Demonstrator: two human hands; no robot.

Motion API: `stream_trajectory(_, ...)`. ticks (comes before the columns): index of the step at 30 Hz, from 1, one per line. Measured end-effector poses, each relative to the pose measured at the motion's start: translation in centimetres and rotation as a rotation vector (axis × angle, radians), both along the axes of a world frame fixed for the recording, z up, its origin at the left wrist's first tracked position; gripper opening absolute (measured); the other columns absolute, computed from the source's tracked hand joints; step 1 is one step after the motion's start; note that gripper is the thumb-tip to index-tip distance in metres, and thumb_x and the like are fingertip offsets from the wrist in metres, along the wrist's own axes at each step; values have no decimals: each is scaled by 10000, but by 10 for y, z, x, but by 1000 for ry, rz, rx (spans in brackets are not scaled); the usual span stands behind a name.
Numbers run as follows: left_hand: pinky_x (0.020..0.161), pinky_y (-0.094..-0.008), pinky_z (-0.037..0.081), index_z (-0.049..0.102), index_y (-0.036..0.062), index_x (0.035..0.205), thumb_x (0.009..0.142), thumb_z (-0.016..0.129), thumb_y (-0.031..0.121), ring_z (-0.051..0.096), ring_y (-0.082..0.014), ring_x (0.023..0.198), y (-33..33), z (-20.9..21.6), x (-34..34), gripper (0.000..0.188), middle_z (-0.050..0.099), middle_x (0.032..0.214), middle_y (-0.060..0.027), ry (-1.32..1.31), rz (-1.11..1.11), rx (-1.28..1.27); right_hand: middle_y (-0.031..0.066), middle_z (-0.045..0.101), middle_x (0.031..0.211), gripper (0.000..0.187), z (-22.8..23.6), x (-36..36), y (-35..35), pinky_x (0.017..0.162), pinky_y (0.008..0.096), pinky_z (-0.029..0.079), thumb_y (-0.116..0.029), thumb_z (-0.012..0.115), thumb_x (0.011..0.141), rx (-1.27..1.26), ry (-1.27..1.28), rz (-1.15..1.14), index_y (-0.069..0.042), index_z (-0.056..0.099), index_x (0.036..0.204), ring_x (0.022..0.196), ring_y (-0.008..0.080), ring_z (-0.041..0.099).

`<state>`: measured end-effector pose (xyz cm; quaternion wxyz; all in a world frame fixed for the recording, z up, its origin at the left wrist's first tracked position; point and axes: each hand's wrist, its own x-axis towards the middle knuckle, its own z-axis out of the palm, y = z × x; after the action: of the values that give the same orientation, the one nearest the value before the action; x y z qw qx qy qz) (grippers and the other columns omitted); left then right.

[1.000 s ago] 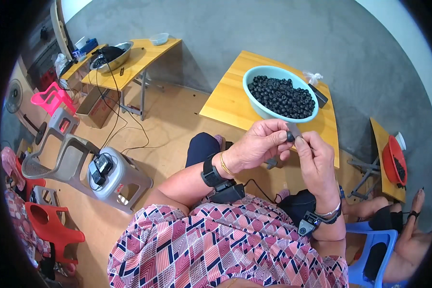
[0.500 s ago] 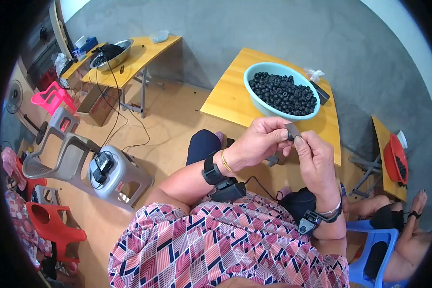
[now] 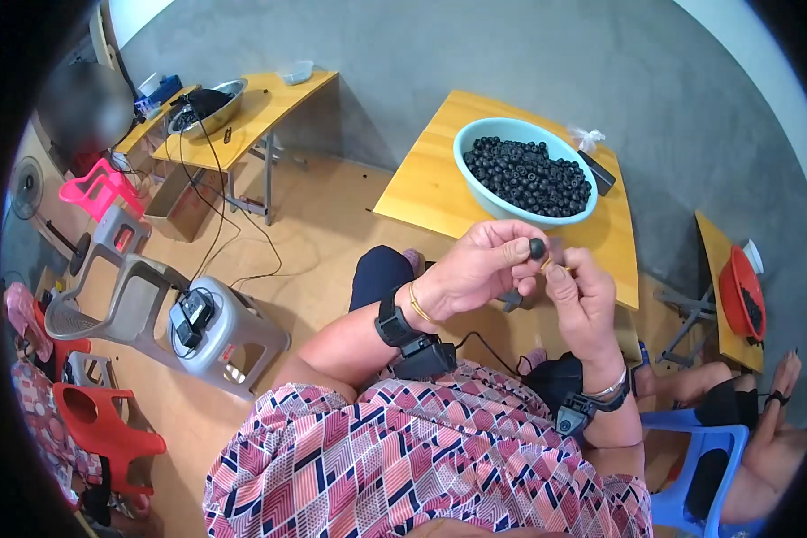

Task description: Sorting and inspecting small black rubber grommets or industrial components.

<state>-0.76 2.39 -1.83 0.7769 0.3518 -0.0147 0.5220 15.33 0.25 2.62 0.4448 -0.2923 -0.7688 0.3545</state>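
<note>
My left hand [image 3: 480, 269] pinches a small round black part [image 3: 536, 248] between thumb and fingers, its smooth rounded side showing. Just beside it, my right hand [image 3: 585, 296] is closed around a thin, flat, greyish blade-like piece [image 3: 556, 244], with a bit of yellow showing near the thumb; its full shape is hidden by the fingers. Both hands are raised close together over the near edge of a yellow wooden table [image 3: 420, 184]. On that table, a light blue basin [image 3: 463, 163] holds a heap of similar black parts.
A black box-shaped object [image 3: 598, 175] and a clear plastic bag [image 3: 586, 138] lie behind the basin. At right, a person sits on a blue chair [image 3: 701, 439] near a red basin [image 3: 735, 285]. Grey stools [image 3: 233, 332] with a cabled device, and another table [image 3: 282, 97], stand left.
The black part in my left hand now shows its rounded side. My right hand has shifted slightly, and the flat piece sits behind the part. A blurred shape appears at the far left.
</note>
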Motion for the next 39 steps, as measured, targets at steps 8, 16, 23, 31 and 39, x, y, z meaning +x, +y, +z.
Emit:
stream_trajectory(8,569,-247,468,587,17,983,849,578,170,527,-107,654,-1,1,0,204,581,796,-46,101,60,23,71,566,777,143,10,-11,-4,564,238,435,-59,592,817,304,-52,-190,3,520,924,642,124,553)
stream_trajectory(16,581,-243,501,582,-19,974,850,561,90,574,-136,633,-1,-4,2,166,615,840,-106,68,100,17,113,531,740,154,3,-10,6,488,286,461,50,581,761,662,-145,-181,1,527,896,591,217,584)
stream_trajectory(23,593,-253,488,596,19,997,833,589,122,569,-126,653,-1,-6,5,194,623,853,-76,121,166,-14,111,538,744,263,-13,-8,9,503,330,458,80,588,672,717,-185,-240,-10,538,914,631,243,575)
stream_trajectory(31,601,-233,464,594,13,990,840,583,131,534,-101,666,0,-3,5,191,609,839,-50,172,206,-61,102,543,768,289,-17,-6,12,524,343,459,50,607,671,846,-276,-169,-21,544,944,631,268,564)
stream_trajectory(39,562,-225,478,572,-23,983,856,561,123,558,-124,612,1,1,3,194,603,798,-74,180,94,-4,109,547,781,237,-3,0,12,558,287,437,-18,599,777,539,-176,-171,-17,538,1007,635,216,540)
